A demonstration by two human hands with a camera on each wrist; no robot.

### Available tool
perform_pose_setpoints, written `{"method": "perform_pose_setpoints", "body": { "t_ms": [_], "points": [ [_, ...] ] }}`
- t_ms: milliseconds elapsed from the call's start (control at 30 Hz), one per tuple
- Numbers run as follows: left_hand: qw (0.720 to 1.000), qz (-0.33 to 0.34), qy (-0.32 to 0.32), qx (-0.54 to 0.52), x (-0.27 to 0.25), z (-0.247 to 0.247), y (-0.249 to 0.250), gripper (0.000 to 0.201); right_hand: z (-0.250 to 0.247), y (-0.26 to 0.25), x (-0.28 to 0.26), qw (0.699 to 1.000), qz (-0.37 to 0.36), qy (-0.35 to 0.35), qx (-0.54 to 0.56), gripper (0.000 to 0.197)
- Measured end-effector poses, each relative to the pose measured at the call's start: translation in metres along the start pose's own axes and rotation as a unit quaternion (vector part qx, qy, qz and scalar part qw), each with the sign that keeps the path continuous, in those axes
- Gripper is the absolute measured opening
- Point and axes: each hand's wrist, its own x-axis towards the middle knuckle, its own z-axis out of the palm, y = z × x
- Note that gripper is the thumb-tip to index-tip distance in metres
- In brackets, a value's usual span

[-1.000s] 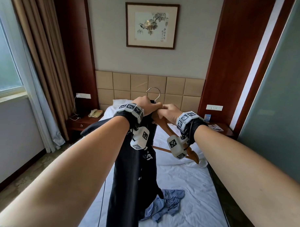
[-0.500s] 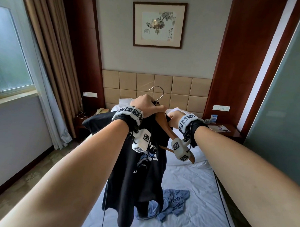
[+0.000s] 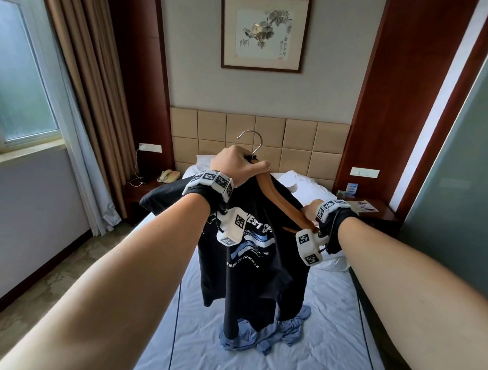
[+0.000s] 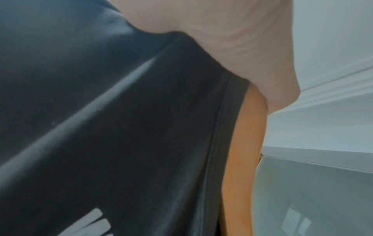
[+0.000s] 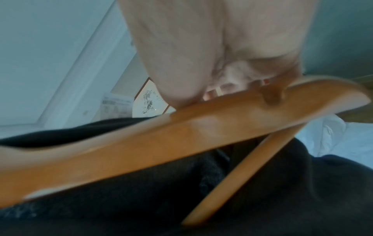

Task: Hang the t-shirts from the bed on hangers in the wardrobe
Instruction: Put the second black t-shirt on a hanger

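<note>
A black printed t-shirt hangs from a wooden hanger with a metal hook, held up above the bed. My left hand grips the hanger's neck together with the shirt's collar. The left wrist view shows the black shirt bunched under the palm beside the hanger wood. The hanger's right arm is bare. My right hand is at its lower end, fingers curled over the hanger, with black shirt below. A blue t-shirt lies crumpled on the bed.
The bed with white sheet runs ahead to a pillow and padded headboard. A nightstand with a phone stands at the left, another nightstand at the right. Curtains hang left; a frosted glass panel rises on the right.
My right hand has slid from the hanger's neck down its right arm to the end. The left hand has kept its grip, and more of the shirt hangs in view.
</note>
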Motion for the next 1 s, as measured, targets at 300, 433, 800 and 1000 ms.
{"method": "perform_pose_setpoints", "body": {
  "t_ms": [300, 433, 800, 1000],
  "points": [
    [1.000, 0.004, -0.016, -0.006, -0.001, 0.007, 0.003, 0.044, 0.000, 0.009, 0.009, 0.999, 0.008, -0.004, -0.047, 0.017],
    [1.000, 0.001, -0.011, -0.009, 0.000, 0.008, 0.001, 0.045, -0.001, 0.010, 0.007, 0.999, 0.026, -0.030, -0.014, 0.043],
    [0.999, -0.036, 0.031, -0.010, 0.004, 0.004, -0.007, 0.047, -0.016, 0.026, 0.017, 0.991, 0.030, -0.030, -0.128, 0.023],
    [0.997, -0.047, 0.058, 0.000, 0.003, 0.008, -0.007, 0.049, -0.027, 0.023, 0.000, 0.959, 0.028, 0.046, -0.279, 0.026]
  ]
}}
